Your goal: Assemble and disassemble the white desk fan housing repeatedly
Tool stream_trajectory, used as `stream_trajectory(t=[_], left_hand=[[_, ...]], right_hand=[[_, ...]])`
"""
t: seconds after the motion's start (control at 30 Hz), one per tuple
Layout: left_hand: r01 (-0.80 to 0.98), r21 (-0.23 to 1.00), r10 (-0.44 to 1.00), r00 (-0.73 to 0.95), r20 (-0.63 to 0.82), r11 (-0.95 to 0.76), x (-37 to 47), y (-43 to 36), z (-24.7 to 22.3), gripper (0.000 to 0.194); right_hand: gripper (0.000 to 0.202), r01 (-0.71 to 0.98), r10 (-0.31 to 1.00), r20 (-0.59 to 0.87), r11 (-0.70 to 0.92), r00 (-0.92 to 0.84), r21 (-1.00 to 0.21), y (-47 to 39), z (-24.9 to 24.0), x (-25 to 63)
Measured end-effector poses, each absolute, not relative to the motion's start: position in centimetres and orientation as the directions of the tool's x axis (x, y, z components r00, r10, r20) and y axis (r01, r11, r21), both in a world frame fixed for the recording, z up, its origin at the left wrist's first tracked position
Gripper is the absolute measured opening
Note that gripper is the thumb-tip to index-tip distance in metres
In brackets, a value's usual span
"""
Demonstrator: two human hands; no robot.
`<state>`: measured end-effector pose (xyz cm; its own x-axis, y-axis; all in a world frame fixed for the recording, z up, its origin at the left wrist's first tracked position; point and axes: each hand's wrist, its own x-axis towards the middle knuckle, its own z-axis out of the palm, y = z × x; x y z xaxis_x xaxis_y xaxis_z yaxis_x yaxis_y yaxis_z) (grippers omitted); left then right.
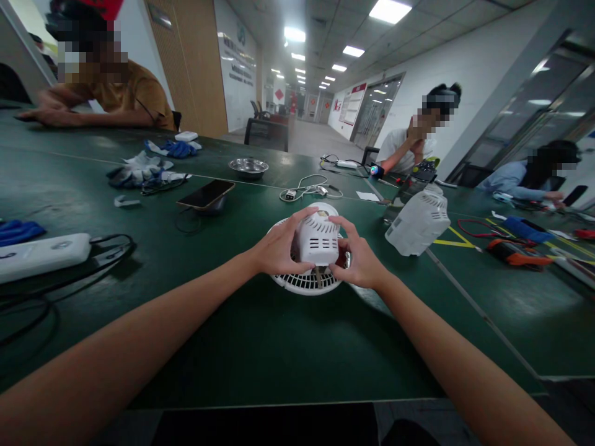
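Between my two hands is a white plastic fan motor cover (318, 238) with slotted vents. My left hand (284, 244) grips its left side, thumb along the lower edge and fingers over the top. My right hand (360, 255) grips the right side in the same way. Under the cover lies a round white fan grille (304, 284) on the green table. A brownish part shows below the cover, at the grille's middle; what else sits inside is hidden by the cover and my fingers.
A phone (207, 194), a metal bowl (248, 167) and a white cable (312, 189) lie beyond my hands. To the right stands a translucent white vented housing (418, 222), with an orange multimeter (518, 254) farther right. A power strip (44, 255) is at left. Several people sit around the table (260, 359).
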<state>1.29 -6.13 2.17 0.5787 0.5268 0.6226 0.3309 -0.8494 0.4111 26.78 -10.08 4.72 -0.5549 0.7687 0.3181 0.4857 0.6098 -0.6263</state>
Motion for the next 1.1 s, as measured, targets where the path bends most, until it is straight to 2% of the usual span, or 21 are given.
stream_trajectory(t=[0.17, 0.33, 0.4, 0.57, 0.7, 0.8, 0.87, 1.0, 1.1], left_hand=[[0.350, 0.424, 0.548, 0.602, 0.581, -0.835, 0.9, -5.2, 1.7, 0.118], [0.365, 0.440, 0.568, 0.608, 0.555, -0.821, 0.4, -4.9, 0.9, 0.126], [0.372, 0.453, 0.581, 0.608, 0.541, -0.810, 0.1, -4.7, 0.7, 0.119], [0.412, 0.547, 0.679, 0.533, 0.505, -0.729, -1.2, -3.4, 0.5, 0.082], [0.541, 0.679, 0.868, 0.279, 0.412, -0.496, -2.3, -1.5, -0.1, 0.061], [0.606, 0.709, 0.932, 0.206, 0.297, -0.360, -2.5, -0.7, -0.4, 0.053], [0.624, 0.688, 0.929, 0.256, 0.267, -0.370, -2.4, -0.6, -0.5, 0.049], [0.636, 0.664, 0.919, 0.295, 0.261, -0.393, -2.0, -0.9, -0.3, 0.048], [0.635, 0.670, 0.922, 0.295, 0.250, -0.384, -1.9, -0.9, -0.3, 0.046]], right_hand=[[0.094, 0.499, 0.756, 0.337, 0.633, -0.561, -0.592, -10.1, 4.9, 26.8], [0.103, 0.523, 0.745, 0.324, 0.650, -0.583, -0.552, -10.0, 4.9, 26.8], [0.106, 0.549, 0.755, 0.325, 0.644, -0.570, -0.533, -9.9, 4.8, 26.8], [0.103, 0.572, 0.759, 0.366, 0.648, -0.538, -0.503, -9.1, 4.7, 27.9], [0.099, 0.593, 0.716, 0.444, 0.697, -0.539, -0.403, -8.3, 5.0, 29.4], [0.098, 0.583, 0.693, 0.463, 0.718, -0.552, -0.380, -8.1, 5.1, 30.1], [0.092, 0.560, 0.682, 0.471, 0.730, -0.560, -0.391, -8.2, 5.2, 30.2], [0.066, 0.511, 0.642, 0.542, 0.764, -0.542, -0.393, -8.9, 5.5, 29.2], [0.056, 0.557, 0.638, 0.607, 0.751, -0.475, -0.353, -9.5, 5.7, 27.8]])
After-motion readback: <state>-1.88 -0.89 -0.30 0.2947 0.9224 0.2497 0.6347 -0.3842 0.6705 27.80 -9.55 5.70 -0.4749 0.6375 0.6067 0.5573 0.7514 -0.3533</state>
